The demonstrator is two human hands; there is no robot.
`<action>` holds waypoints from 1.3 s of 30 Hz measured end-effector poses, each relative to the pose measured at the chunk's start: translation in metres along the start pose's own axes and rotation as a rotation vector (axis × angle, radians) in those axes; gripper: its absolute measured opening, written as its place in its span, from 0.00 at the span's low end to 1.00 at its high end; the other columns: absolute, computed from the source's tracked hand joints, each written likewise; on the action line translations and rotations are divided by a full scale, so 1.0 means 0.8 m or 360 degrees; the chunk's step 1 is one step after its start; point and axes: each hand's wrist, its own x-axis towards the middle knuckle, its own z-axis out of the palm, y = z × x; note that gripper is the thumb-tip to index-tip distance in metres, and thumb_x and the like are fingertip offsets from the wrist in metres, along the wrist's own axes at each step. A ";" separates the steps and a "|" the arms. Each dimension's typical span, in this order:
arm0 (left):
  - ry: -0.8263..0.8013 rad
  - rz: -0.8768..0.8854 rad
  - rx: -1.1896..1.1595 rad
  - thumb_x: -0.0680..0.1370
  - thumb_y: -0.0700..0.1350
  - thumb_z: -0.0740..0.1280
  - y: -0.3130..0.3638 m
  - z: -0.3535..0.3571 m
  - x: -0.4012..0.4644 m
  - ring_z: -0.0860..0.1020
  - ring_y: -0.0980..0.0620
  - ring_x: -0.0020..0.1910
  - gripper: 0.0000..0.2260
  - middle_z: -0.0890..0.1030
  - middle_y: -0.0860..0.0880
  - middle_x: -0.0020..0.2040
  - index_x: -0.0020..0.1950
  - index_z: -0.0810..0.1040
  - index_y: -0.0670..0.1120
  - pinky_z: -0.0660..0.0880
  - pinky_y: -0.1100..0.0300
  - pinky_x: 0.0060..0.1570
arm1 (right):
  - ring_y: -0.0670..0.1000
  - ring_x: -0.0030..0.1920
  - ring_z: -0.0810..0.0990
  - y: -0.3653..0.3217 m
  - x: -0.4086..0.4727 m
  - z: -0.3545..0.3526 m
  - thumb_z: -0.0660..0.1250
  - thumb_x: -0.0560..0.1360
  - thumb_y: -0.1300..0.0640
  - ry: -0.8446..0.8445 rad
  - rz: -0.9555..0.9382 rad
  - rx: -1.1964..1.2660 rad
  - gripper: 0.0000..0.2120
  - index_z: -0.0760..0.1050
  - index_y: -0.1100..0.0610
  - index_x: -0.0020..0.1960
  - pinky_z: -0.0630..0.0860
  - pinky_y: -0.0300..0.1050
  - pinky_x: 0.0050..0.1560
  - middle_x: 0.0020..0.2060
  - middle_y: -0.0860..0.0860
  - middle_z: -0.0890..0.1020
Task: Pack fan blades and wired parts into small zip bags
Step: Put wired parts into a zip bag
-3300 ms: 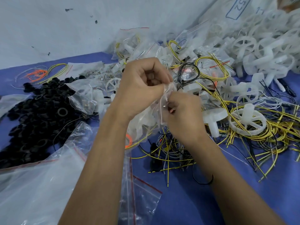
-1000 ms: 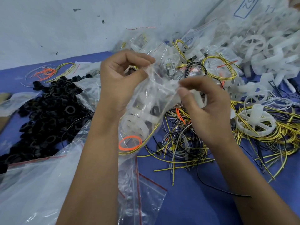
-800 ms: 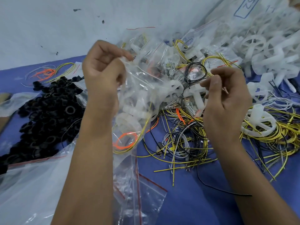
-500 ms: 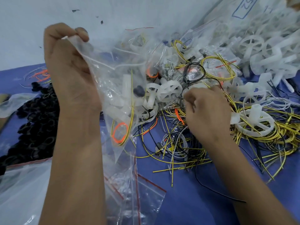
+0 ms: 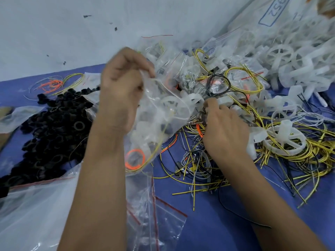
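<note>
Head view: left hand [image 5: 121,91] is raised over the blue table [image 5: 208,223], fingers curled, pinching the top edge of a clear zip bag [image 5: 155,120]. Bag hangs down from that grip, mouth up, bottom corner near the table. Inside it: white fan blades, a yellow wire along the lower edge and an orange wire loop [image 5: 135,159] at the bottom.

Right hand [image 5: 224,131] is low, just right of the bag, fingers bent down into the loose wire pile [image 5: 199,171], w/ thumb and forefinger tips at a small wired part [image 5: 196,121] w/ a metal end. Whether they actually grip it or only touch it, can't tell; tips are partly hidden by the back of the hand.

Right of that hand, a white fan blade wheel [image 5: 284,140] lies on yellow wires. Behind, a big heap of white fan blades [image 5: 290,57] spills from a large clear bag marked w/ a blue number. Filled small bags [image 5: 181,69] are stacked against the pale wall [image 5: 54,33], between the two hands and further back.

Left side: heap of black rings [image 5: 52,127], partly on a big clear bag [image 5: 32,211] w/ red zip strip. Empty small zip bags [image 5: 159,214] lie flat under the left forearm. Far left at the back, a small bundle of orange and yellow wires [image 5: 54,84].
</note>
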 end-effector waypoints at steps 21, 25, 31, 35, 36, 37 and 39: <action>-0.0162 -0.0629 0.0764 0.78 0.55 0.73 -0.028 0.009 -0.011 0.72 0.55 0.24 0.23 0.77 0.50 0.25 0.26 0.73 0.49 0.74 0.61 0.30 | 0.61 0.61 0.79 -0.040 0.179 -0.007 0.77 0.71 0.46 -0.0247 -0.0183 0.0270 0.29 0.74 0.57 0.66 0.77 0.53 0.56 0.60 0.58 0.79; -0.0330 -0.0697 0.0800 0.66 0.46 0.84 -0.028 0.010 -0.014 0.74 0.53 0.31 0.18 0.77 0.48 0.33 0.36 0.74 0.48 0.74 0.61 0.28 | 0.59 0.52 0.81 -0.025 0.184 -0.009 0.74 0.72 0.55 -0.0105 -0.0148 0.0434 0.14 0.79 0.59 0.55 0.79 0.49 0.50 0.48 0.55 0.82; -0.0359 -0.1049 0.0662 0.73 0.41 0.78 -0.010 0.004 -0.012 0.72 0.55 0.24 0.09 0.78 0.47 0.32 0.46 0.79 0.45 0.68 0.65 0.22 | 0.42 0.43 0.80 0.004 0.149 -0.029 0.77 0.72 0.55 0.0458 -0.0163 0.1034 0.15 0.77 0.55 0.54 0.77 0.40 0.46 0.42 0.43 0.81; -0.0430 -0.1089 0.0635 0.75 0.37 0.74 0.004 0.002 -0.011 0.72 0.57 0.24 0.05 0.81 0.48 0.31 0.44 0.79 0.43 0.68 0.67 0.22 | 0.55 0.37 0.86 0.008 0.098 -0.047 0.75 0.74 0.60 0.0249 -0.0043 0.2305 0.17 0.69 0.60 0.55 0.79 0.45 0.31 0.37 0.50 0.84; -0.0376 -0.1088 0.0639 0.76 0.37 0.74 0.004 0.005 -0.010 0.71 0.57 0.23 0.06 0.80 0.49 0.30 0.43 0.79 0.43 0.67 0.67 0.22 | 0.60 0.37 0.85 0.009 0.084 -0.049 0.75 0.75 0.60 0.0144 -0.0066 0.2539 0.19 0.67 0.60 0.58 0.77 0.45 0.28 0.39 0.56 0.84; -0.0299 -0.1086 0.0634 0.76 0.36 0.73 0.003 0.009 -0.008 0.70 0.57 0.23 0.07 0.79 0.49 0.29 0.41 0.78 0.44 0.67 0.67 0.22 | 0.60 0.34 0.83 0.009 0.072 -0.050 0.74 0.76 0.60 0.0071 -0.0144 0.2654 0.19 0.66 0.59 0.59 0.75 0.43 0.26 0.39 0.58 0.83; -0.0110 -0.1069 0.0586 0.76 0.36 0.71 0.000 0.018 -0.006 0.68 0.56 0.21 0.10 0.76 0.49 0.27 0.37 0.76 0.45 0.63 0.68 0.20 | 0.57 0.27 0.80 0.006 0.053 -0.047 0.73 0.76 0.60 -0.0039 -0.0367 0.2654 0.15 0.68 0.57 0.56 0.70 0.40 0.22 0.37 0.59 0.83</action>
